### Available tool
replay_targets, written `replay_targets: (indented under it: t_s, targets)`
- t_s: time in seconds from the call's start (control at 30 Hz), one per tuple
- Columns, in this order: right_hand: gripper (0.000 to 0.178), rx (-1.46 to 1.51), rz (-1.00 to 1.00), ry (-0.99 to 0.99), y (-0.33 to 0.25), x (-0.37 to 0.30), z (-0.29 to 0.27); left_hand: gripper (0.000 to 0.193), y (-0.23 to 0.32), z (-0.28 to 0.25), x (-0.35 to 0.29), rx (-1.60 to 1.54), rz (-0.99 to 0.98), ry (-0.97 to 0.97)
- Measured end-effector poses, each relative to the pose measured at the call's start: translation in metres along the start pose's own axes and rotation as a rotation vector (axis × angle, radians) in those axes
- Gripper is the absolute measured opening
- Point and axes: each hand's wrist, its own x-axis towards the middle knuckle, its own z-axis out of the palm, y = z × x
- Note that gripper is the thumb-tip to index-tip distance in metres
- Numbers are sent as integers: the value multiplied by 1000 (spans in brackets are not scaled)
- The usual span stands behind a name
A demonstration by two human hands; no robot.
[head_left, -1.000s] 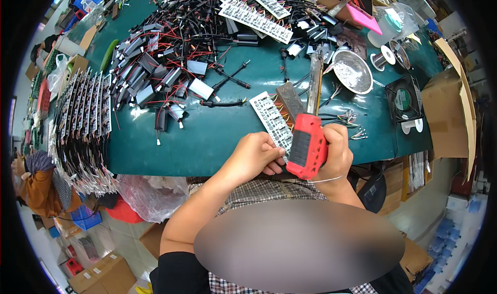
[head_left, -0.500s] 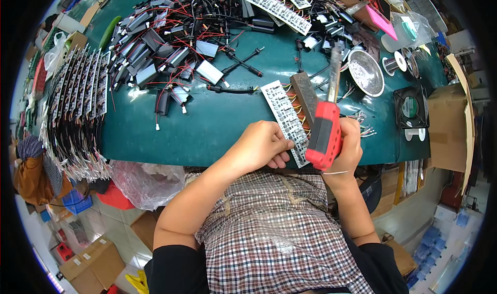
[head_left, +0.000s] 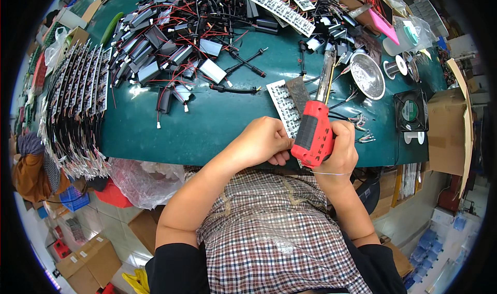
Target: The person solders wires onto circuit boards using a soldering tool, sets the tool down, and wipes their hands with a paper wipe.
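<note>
A white circuit board panel (head_left: 283, 106) with small dark parts lies slanted near the front table edge. Along its right side rests a dark brown bar (head_left: 297, 93), partly covered. My left hand (head_left: 265, 141) pinches the panel's near end between thumb and fingers; the contact is partly hidden behind the tool. Wrapped in my right hand (head_left: 339, 149) is a red and black soldering gun (head_left: 312, 133), its metal barrel pointing away over the panel's right side. The gun's body hides the panel's near right part. Wires with stripped ends (head_left: 358, 120) lie to the right.
A metal bowl (head_left: 382, 89), a solder spool (head_left: 392, 68) and a black fan (head_left: 410, 110) stand at right. Black cables and grey modules (head_left: 150, 71) pile up at the back. Stacked boards with wires (head_left: 77, 97) hang over the left edge. More panels (head_left: 279, 8) lie at far centre.
My right hand has moved the soldering gun left, so it covers more of the panel. My left hand stays at the panel's near end.
</note>
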Motion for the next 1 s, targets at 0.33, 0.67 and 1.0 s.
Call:
replay_targets:
  t_s: [0.33,0.67,1.0]
  targets:
    - [54,60,-34,84,5,1,2,20,-11,-1,-10,83,120,318]
    - [49,106,34,59,3,-4,1,33,-6,-9,8,80,181,460]
    - [54,2,35,-10,0,-1,0,34,-4,-12,9,-24,138,411]
